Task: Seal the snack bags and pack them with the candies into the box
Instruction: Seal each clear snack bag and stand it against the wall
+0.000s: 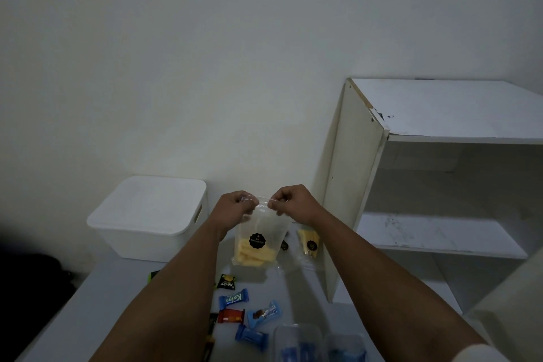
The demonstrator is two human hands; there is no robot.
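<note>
Left hand [235, 209] and right hand [291, 203] pinch the top edge of a snack bag [258, 241], held upright above wrapped candies [235, 298] on the counter [88, 303].

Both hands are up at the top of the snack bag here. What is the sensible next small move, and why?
Probably press along the top strip to close it: the left hand and right hand pinch the top edge of the snack bag, which hangs above the table; candies lie unpacked.

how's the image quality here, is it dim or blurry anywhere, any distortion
Head view: dim and flat overall, with a dark patch at the lower left edge; wide-angle bending tilts the white shelf unit; the clear containers at the bottom edge are soft, while the snack bag pinched by the left hand and right hand stays fairly sharp, though its label text is unreadable.
</note>
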